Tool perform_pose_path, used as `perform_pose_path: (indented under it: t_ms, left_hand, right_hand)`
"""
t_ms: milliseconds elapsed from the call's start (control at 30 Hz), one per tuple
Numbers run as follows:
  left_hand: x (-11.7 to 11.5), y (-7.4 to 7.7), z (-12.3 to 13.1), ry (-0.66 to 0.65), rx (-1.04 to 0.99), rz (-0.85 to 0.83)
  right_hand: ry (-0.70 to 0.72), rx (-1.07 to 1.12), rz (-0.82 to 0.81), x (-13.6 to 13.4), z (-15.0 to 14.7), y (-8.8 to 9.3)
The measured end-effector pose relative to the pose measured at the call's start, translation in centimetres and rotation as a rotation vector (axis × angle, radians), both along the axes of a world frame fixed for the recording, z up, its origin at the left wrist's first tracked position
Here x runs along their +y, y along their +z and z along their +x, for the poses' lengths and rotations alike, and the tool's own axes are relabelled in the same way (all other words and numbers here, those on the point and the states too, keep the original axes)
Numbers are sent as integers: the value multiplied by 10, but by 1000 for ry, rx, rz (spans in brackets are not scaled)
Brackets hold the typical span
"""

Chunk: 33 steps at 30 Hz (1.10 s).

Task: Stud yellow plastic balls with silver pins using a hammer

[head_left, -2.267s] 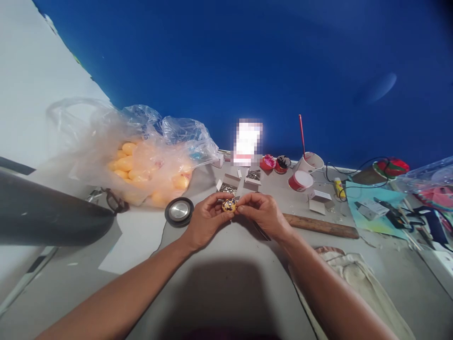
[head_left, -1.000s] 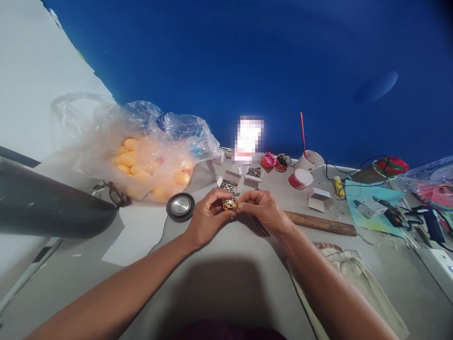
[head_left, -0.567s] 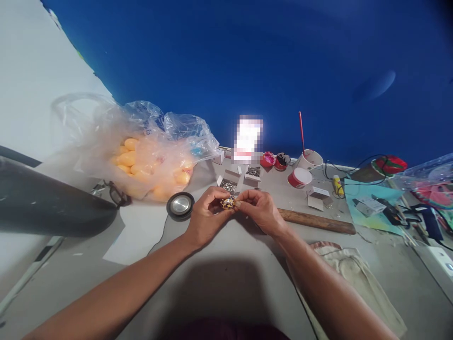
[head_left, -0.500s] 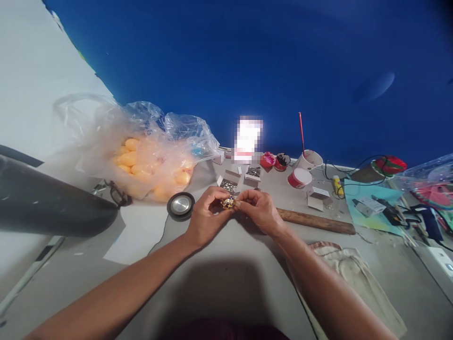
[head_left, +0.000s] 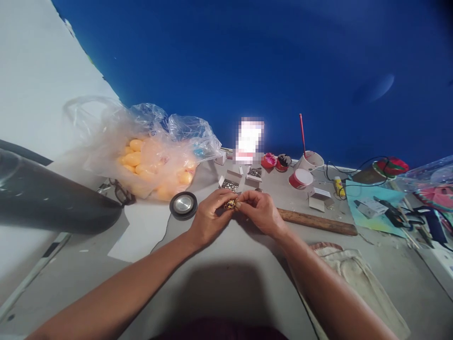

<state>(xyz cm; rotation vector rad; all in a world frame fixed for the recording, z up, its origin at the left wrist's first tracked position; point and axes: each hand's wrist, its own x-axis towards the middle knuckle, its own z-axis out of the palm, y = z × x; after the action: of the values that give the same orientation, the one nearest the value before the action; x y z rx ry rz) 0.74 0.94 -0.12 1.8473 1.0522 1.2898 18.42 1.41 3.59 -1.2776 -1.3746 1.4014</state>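
Observation:
A small yellow ball studded with dark and shiny bits (head_left: 230, 204) is pinched between both my hands just above the grey table (head_left: 226, 255). My left hand (head_left: 209, 218) curls round its left side, fingers closed on it. My right hand (head_left: 260, 211) presses thumb and fingertips against its right side. Just behind the hands lie two small open boxes of silvery studs (head_left: 230, 185).
A clear plastic bag of yellow egg shapes (head_left: 150, 158) sits at the back left, a round black and silver lid (head_left: 183, 205) beside it. A wooden stick (head_left: 314, 222) lies to the right, red and white cups (head_left: 300, 178) behind, a cloth (head_left: 350, 274) at the near right.
The hands have closed tighter round the ball, so less of it shows. The view has shifted slightly; the hands stay in the same place.

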Motion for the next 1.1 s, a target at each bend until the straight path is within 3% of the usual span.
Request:
perform_pose_path:
  t_ms: [233, 367, 633, 733, 933, 1000, 1100]
  left_hand:
    - [1, -1, 3, 39, -12, -27]
    - [0, 2, 4, 14, -67, -73]
    - [0, 3, 3, -136, -411, -535]
    - [2, 4, 1, -146, -471, -608]
    - [0, 4, 2, -220, -560, -694]
    - [0, 4, 3, -271, -624, -767]
    - [1, 6, 3, -281, -714, -836]
  right_hand:
    - [-51, 15, -33, 0, -4, -11]
    - [-5, 45, -56, 2, -2, -13]
    - [34, 89, -64, 3, 5, -9]
    - [55, 96, -40, 2, 4, -10]
    - [19, -4, -35, 5, 3, -10]
    - [32, -84, -6, 7, 9, -2]
    - [62, -377, 161, 9, 26, 17]
